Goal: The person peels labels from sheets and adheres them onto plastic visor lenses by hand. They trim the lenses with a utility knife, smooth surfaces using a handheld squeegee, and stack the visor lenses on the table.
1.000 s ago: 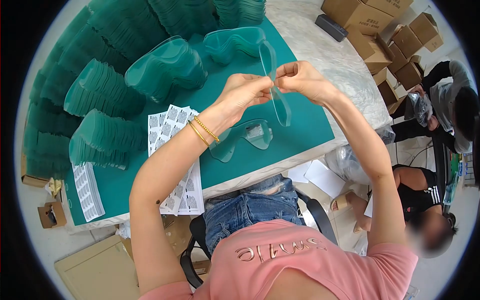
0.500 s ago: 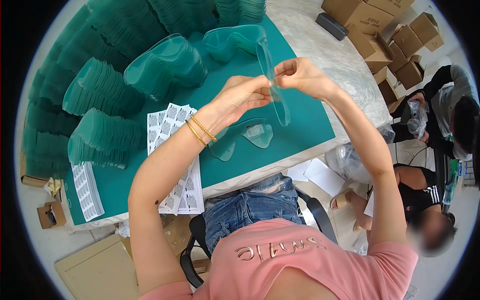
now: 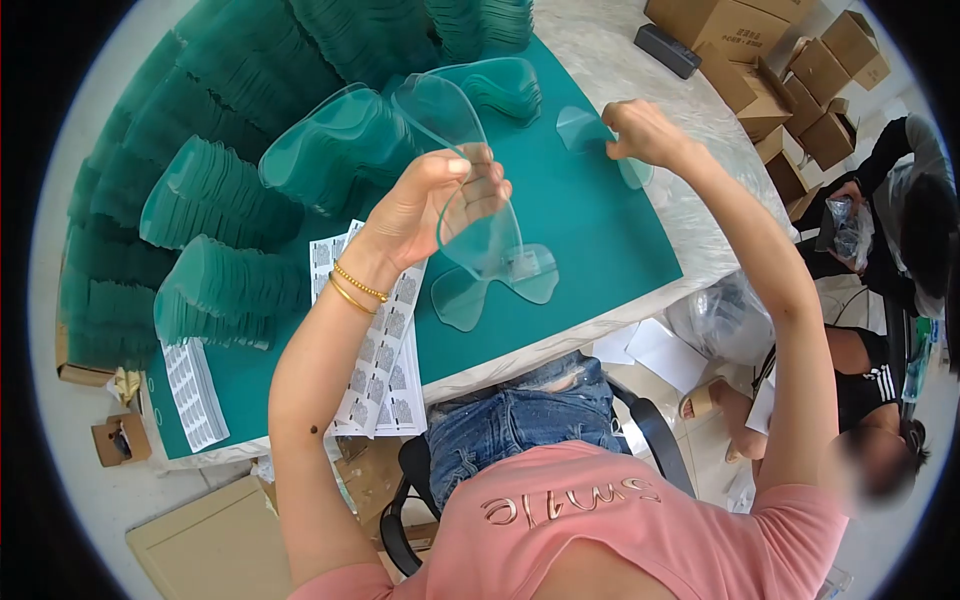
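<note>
My left hand is closed round the waist of a clear goggle lens, its fingers showing through and beside it, above the green tabletop. At the right side of the table, my right hand has its fingers curled at another clear goggle lens, whose middle they cover. Whether that lens touches the tabletop is hard to tell. A further goggle lens lies flat near the front edge, partly behind the raised one. Sheets printed with small dark square codes lie beside my left forearm.
Tall stacks of goggle lenses fill the left and back of the green table. Another pile of printed sheets lies at the front left corner. Cardboard boxes stand at the back right. Two other people sit at the right.
My hands were together at one upright lens. They have moved apart: the left leftward with a lens facing up, the right rightward with another lens at its fingers.
</note>
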### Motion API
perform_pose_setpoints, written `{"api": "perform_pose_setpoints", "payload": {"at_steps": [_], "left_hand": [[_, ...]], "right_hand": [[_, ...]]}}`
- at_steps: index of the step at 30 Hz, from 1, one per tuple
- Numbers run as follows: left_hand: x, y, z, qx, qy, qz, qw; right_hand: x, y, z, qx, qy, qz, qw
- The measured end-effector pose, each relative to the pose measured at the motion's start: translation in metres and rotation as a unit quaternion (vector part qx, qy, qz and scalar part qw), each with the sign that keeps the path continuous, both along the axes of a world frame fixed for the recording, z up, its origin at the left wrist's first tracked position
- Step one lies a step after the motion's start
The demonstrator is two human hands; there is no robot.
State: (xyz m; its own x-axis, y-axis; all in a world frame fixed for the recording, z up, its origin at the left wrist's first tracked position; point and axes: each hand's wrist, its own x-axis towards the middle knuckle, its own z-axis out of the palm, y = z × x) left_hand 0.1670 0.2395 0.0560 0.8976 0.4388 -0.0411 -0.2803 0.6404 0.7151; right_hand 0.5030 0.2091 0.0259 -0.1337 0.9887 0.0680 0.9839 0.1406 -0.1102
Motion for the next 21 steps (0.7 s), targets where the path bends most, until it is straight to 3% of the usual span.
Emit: {"api": "perform_pose_setpoints", "payload": {"at_steps": [2,4,6,8,9,10,11,13,14,16,17,21], "left_hand": [[-0.001,0.000,0.011,0.026,0.006,0.017,1.000],[-0.001,0.001,0.024,0.204,0.093,0.054,0.973],[0.001,-0.002,0.040,0.243,0.129,0.065,0.959],[0.004,-0.003,0.050,0.399,0.224,0.092,0.885],[0.005,-0.007,0.059,0.439,0.271,0.094,0.851],[0.008,-0.010,0.066,0.437,0.271,0.093,0.853],[0.012,-0.015,0.071,0.523,0.314,0.103,0.785],[0.022,-0.023,0.078,0.655,0.352,0.119,0.659],[0.026,-0.026,0.077,0.655,0.349,0.115,0.660],[0.034,-0.030,0.075,0.764,0.315,0.132,0.547],[0.038,-0.033,0.075,0.764,0.313,0.131,0.549],[0.041,-0.043,0.080,0.774,0.351,0.113,0.515]], "right_hand": [[0.008,0.014,-0.012,-0.006,-0.029,0.007,1.000],[0.013,0.018,-0.025,-0.014,-0.057,0.016,0.998],[0.005,0.009,-0.022,0.093,-0.037,0.021,0.995],[-0.027,-0.008,0.021,0.008,0.292,-0.076,0.953],[-0.043,-0.021,0.048,-0.041,0.484,-0.068,0.871],[-0.057,-0.035,0.070,-0.089,0.656,-0.059,0.747],[-0.069,-0.049,0.085,-0.090,0.657,-0.063,0.746],[-0.085,-0.070,0.106,-0.143,0.728,-0.015,0.671],[-0.090,-0.076,0.110,-0.141,0.729,-0.019,0.670],[-0.096,-0.085,0.114,-0.128,0.683,-0.014,0.719],[-0.096,-0.086,0.111,-0.113,0.649,-0.027,0.752],[-0.097,-0.100,0.100,-0.090,0.627,-0.063,0.771]]}}
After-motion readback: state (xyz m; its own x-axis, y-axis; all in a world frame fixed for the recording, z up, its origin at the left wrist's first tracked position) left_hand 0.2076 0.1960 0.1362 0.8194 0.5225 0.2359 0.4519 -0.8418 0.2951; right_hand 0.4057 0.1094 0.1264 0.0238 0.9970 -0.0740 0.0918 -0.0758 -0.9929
